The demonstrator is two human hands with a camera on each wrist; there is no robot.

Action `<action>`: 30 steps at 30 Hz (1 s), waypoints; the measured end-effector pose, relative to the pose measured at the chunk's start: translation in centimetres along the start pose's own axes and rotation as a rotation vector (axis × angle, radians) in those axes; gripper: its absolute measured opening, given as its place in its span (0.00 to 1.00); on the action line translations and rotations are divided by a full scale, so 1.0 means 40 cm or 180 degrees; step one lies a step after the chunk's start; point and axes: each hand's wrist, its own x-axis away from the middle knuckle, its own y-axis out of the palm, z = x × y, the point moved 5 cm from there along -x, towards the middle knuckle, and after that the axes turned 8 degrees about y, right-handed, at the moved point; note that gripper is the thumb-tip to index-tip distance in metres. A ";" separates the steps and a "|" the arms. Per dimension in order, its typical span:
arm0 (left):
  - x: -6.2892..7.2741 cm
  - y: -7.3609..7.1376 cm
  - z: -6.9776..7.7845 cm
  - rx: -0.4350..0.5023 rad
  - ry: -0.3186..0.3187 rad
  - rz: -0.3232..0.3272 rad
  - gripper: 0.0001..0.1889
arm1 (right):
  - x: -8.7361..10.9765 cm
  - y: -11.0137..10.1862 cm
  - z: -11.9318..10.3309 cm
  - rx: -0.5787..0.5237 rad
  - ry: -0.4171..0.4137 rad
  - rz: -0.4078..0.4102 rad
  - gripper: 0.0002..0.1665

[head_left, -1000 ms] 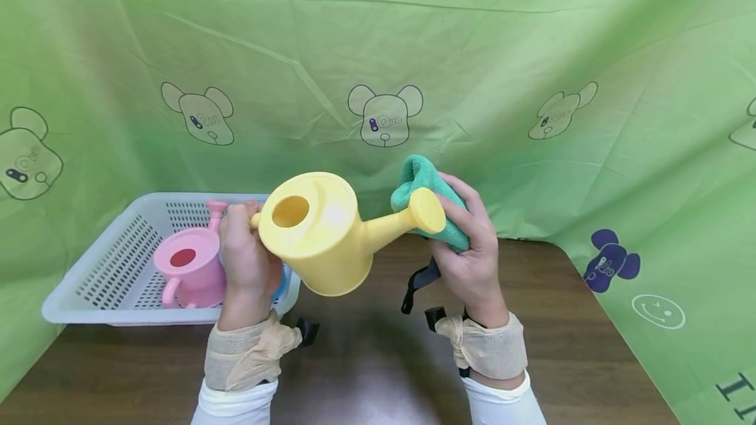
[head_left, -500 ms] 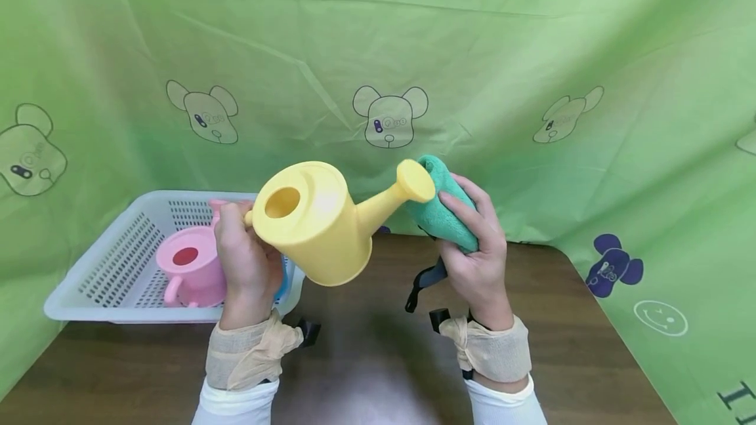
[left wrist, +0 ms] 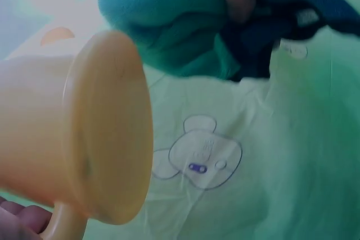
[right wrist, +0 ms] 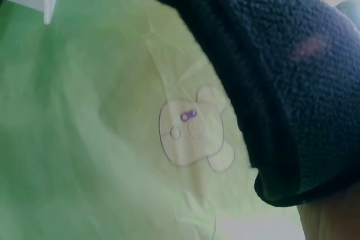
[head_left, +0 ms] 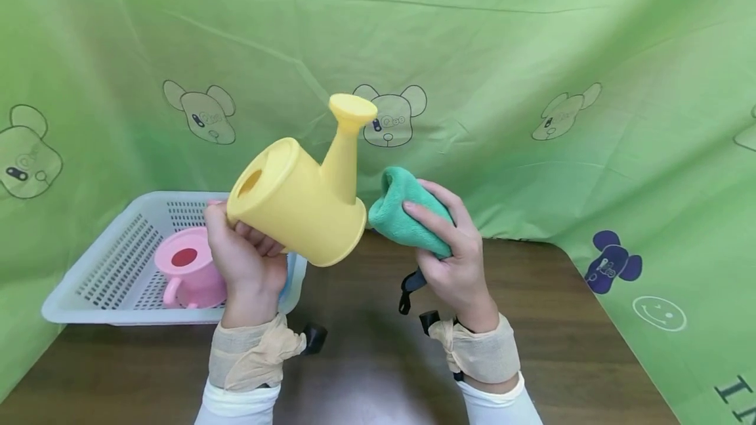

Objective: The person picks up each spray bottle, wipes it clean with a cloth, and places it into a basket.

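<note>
My left hand (head_left: 251, 264) grips a yellow toy watering can (head_left: 298, 205) by its handle, above the table. The can is tilted, its spout pointing up and its base facing right. In the left wrist view the can's round base (left wrist: 115, 133) shows plainly, with curled fingers (left wrist: 31, 217) at the handle. Just right of the can, my right hand (head_left: 457, 254) holds a bunched green cloth (head_left: 407, 215), thumb and fingers around it. A dark strap (head_left: 412, 284) hangs beneath. Dark fleecy fabric (right wrist: 304, 77) fills the right side of the right wrist view.
A white perforated basket (head_left: 100, 281) stands on the brown wooden table (head_left: 378, 359) at the left. It holds a pink watering can (head_left: 191, 271) and something blue, mostly hidden behind my left hand. A green curtain (head_left: 502, 71) printed with bear heads hangs around the table.
The yellow watering can has tipped back, its spout swinging up and left away from the green cloth. My right hand has shifted a little left with the cloth.
</note>
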 end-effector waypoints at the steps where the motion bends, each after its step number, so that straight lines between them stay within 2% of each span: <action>1: 0.000 0.002 -0.004 0.0058 -0.0055 0.0006 0.23 | 0.000 0.005 -0.004 0.0016 -0.0033 -0.0001 0.38; 6: 0.005 0.020 -0.024 0.0268 -0.0311 -0.0078 0.35 | 0.002 0.024 -0.025 0.0100 -0.0194 0.0042 0.36; 13: 0.021 0.035 -0.051 0.0455 -0.0634 -0.0170 0.29 | 0.003 0.026 -0.031 0.0184 -0.0250 0.0314 0.34; 16: 0.033 0.042 -0.068 0.0510 -0.0762 -0.0246 0.32 | 0.003 0.022 -0.024 0.0197 -0.0180 0.0421 0.33; 19: 0.045 0.047 -0.084 0.0522 -0.0855 -0.0237 0.31 | 0.004 0.017 -0.017 0.0221 -0.0080 0.0485 0.33; 23: 0.055 0.044 -0.100 0.0559 -0.0994 -0.0096 0.28 | 0.004 0.017 -0.010 0.0224 0.0030 0.0535 0.34; 27: 0.059 0.036 -0.107 0.0607 -0.1120 0.0013 0.29 | 0.006 0.023 -0.006 0.0165 0.0126 0.0563 0.36; 30: 0.061 0.031 -0.105 0.0727 -0.1189 0.0006 0.31 | 0.008 0.028 -0.004 0.0149 0.0187 0.0561 0.38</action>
